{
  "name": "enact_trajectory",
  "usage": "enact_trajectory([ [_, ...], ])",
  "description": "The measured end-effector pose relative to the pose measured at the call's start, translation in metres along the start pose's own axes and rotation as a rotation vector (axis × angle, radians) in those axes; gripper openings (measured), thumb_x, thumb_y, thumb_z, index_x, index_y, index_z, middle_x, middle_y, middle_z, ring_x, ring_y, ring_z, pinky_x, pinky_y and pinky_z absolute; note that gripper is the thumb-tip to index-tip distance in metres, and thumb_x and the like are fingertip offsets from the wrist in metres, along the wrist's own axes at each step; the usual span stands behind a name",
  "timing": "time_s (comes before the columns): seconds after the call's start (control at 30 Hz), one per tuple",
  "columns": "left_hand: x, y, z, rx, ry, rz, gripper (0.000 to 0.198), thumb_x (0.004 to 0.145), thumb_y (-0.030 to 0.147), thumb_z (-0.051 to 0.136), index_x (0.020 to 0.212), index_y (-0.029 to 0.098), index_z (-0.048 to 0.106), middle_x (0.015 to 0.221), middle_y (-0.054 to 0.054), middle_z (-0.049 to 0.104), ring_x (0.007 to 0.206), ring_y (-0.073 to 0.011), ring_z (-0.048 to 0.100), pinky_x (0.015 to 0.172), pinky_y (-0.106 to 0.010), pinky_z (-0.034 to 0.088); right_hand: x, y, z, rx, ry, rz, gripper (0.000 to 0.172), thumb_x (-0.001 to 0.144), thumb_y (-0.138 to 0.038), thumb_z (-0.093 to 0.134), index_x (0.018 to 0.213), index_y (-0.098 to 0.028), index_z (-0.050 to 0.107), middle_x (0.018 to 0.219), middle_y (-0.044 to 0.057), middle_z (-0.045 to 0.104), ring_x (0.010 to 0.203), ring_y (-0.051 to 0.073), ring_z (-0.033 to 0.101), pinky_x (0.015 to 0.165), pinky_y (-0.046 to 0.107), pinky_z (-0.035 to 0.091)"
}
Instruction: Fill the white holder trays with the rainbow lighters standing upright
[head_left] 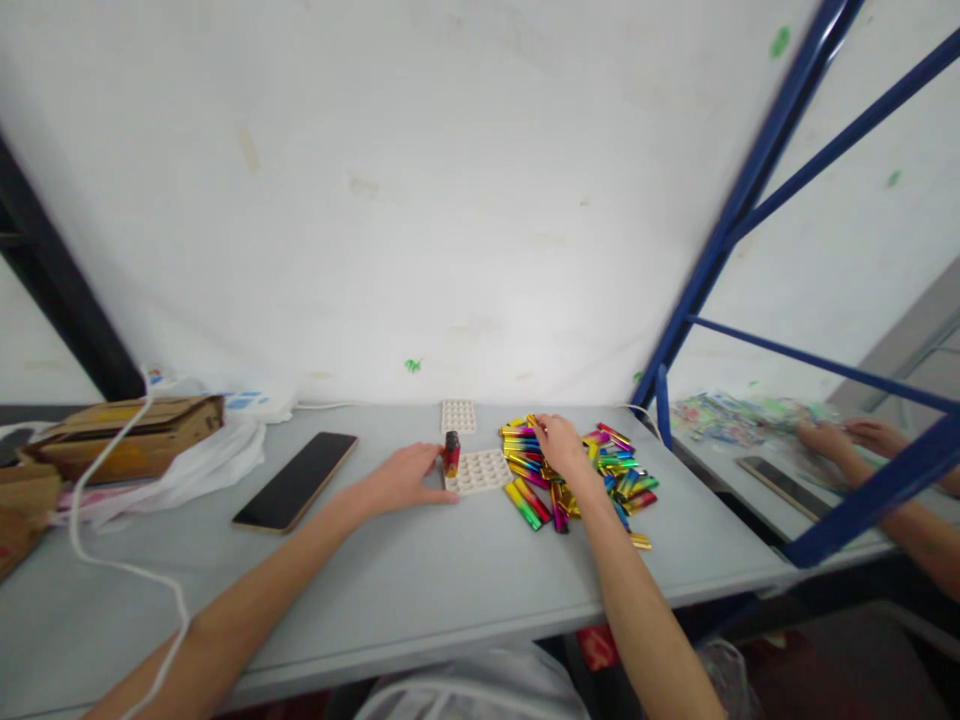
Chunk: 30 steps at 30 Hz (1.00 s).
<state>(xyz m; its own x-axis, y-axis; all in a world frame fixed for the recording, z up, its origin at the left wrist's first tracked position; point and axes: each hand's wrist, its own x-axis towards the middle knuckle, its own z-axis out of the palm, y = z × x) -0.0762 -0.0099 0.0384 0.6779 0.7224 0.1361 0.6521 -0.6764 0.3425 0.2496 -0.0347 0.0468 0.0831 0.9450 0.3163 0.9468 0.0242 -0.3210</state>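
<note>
My left hand (405, 475) lies at the left end of a white tray (487, 468) with rows of round holes. Its thumb is stretched along the tray's front corner, apart from the fingers, which rest beside an upright group of shiny red tubes (451, 455) with dark tops at that end. Over a loose pile of shiny multicoloured tubes (525, 465), my right hand (561, 445) is closed, its fingertips on a gold tube (532, 421) at the pile's back. My fingers partly hide that tube.
A second white holed tray (458, 416) stands by the wall. Left of my arm are a phone (296, 482), a cardboard box (127, 437) and a white cable (112, 565). A blue metal frame (731, 235) borders the right, with another person's hand (821, 440) beyond it.
</note>
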Motion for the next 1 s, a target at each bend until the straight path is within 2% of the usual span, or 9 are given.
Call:
enact_trajectory([
  [0.17,0.0,-0.002,0.002,0.008,0.011,0.011,0.068,0.078,0.078,0.073,0.113,0.02,0.07,0.104,-0.012,0.077,0.092,-0.0337,0.072,0.082,-0.038,0.053,-0.001,-0.021,0.007,0.354,0.072,-0.121,0.035,0.112,-0.033,0.045,0.107,-0.019,0.077,0.09,0.008,0.079,0.086,0.024,0.071,0.086,0.033,0.05],
  [0.27,0.0,-0.003,0.003,0.003,0.017,0.011,0.068,0.078,0.081,0.072,0.109,0.02,0.069,0.103,-0.012,0.076,0.091,-0.0333,0.072,0.082,-0.038,0.053,-0.003,-0.035,0.019,0.572,0.108,-0.133,0.025,0.1,-0.044,0.065,0.097,-0.022,0.076,0.084,0.002,0.075,0.079,0.021,0.066,0.077,0.03,0.049],
  [0.33,0.001,-0.004,0.004,0.0,0.017,0.01,0.07,0.078,0.082,0.072,0.109,0.02,0.069,0.102,-0.012,0.076,0.091,-0.0331,0.071,0.081,-0.038,0.052,-0.004,-0.043,0.027,0.684,0.099,-0.081,0.032,0.089,-0.052,0.077,0.082,-0.022,0.07,0.067,-0.003,0.063,0.066,0.018,0.056,0.066,0.028,0.043],
  [0.4,0.001,-0.005,0.004,-0.005,0.018,0.018,0.072,0.078,0.084,0.071,0.11,0.02,0.07,0.1,-0.011,0.075,0.091,-0.0325,0.071,0.08,-0.038,0.052,-0.006,-0.05,0.032,0.774,0.071,-0.037,0.045,0.086,-0.061,0.075,0.069,-0.023,0.058,0.059,-0.006,0.049,0.059,0.015,0.046,0.06,0.027,0.037],
  [0.47,0.002,-0.006,0.005,-0.007,0.021,0.029,0.072,0.078,0.085,0.07,0.11,0.02,0.07,0.098,-0.01,0.075,0.09,-0.032,0.071,0.08,-0.037,0.052,-0.009,-0.057,0.032,0.853,0.042,-0.034,0.052,0.092,-0.068,0.064,0.068,-0.024,0.053,0.06,-0.005,0.048,0.061,0.015,0.046,0.061,0.028,0.038],
  [0.6,0.002,-0.008,0.007,-0.007,0.025,0.033,0.074,0.078,0.086,0.07,0.111,0.019,0.07,0.099,-0.01,0.075,0.09,-0.0325,0.071,0.08,-0.038,0.052,-0.017,-0.069,0.025,1.045,-0.077,-0.036,0.052,0.095,-0.075,0.055,0.086,-0.024,0.058,0.069,-0.004,0.056,0.061,0.015,0.054,0.06,0.028,0.044],
  [0.73,0.001,-0.008,0.006,0.0,0.013,0.028,0.076,0.079,0.086,0.069,0.112,0.018,0.07,0.1,-0.012,0.075,0.091,-0.0328,0.071,0.081,-0.038,0.052,-0.024,-0.08,0.014,1.305,-0.213,0.074,0.054,0.088,-0.076,0.066,0.105,-0.026,0.059,0.068,-0.01,0.043,0.047,0.009,0.033,0.045,0.023,0.025],
  [0.83,0.001,-0.007,0.005,0.0,0.01,0.023,0.075,0.078,0.086,0.07,0.11,0.018,0.07,0.099,-0.012,0.074,0.09,-0.0329,0.071,0.08,-0.038,0.051,-0.024,-0.086,0.01,1.399,-0.261,0.159,0.058,0.087,-0.081,0.065,0.089,-0.025,0.055,0.062,-0.011,0.032,0.047,0.008,0.022,0.045,0.022,0.016],
  [1.0,0.001,-0.006,0.005,0.005,0.019,0.015,0.073,0.077,0.086,0.07,0.109,0.02,0.069,0.098,-0.01,0.074,0.09,-0.0317,0.07,0.079,-0.037,0.051,-0.022,-0.09,0.017,1.403,-0.34,0.251,0.074,0.087,-0.096,0.042,0.062,-0.027,0.032,0.05,-0.01,0.021,0.044,0.009,0.014,0.043,0.025,0.011],
])
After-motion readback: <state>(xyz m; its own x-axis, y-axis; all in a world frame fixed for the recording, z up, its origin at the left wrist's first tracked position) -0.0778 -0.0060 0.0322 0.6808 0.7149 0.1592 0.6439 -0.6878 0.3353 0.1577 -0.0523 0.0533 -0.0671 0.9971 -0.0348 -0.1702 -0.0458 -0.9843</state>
